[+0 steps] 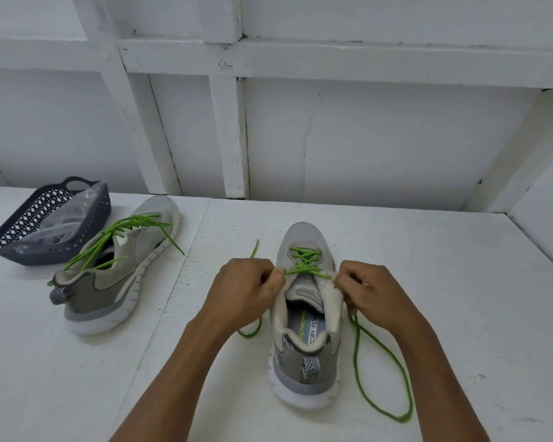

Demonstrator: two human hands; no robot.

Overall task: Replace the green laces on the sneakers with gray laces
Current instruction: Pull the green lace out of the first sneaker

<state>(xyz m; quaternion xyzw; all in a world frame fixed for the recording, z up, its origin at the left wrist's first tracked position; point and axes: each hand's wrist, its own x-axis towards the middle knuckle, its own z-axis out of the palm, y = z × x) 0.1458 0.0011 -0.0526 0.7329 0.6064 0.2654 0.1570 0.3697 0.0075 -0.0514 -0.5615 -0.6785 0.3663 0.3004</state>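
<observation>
Centre frame, a left hand [249, 288] and right hand [374, 291] each pinch the green lace [305, 269] at a gray sneaker's [307, 330] top eyelets, grips closed tight, apparently to unthread it. At left, the still-laced second sneaker [122, 275] waits beside a basket [29, 218] on the desk [444, 282].

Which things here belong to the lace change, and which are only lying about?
Job: near sneaker, its green lace, pinched by left hand and right hand; far sneaker, second green lace.
Lying about: dark lattice basket, clear plastic bag in it, contents unclear.
</observation>
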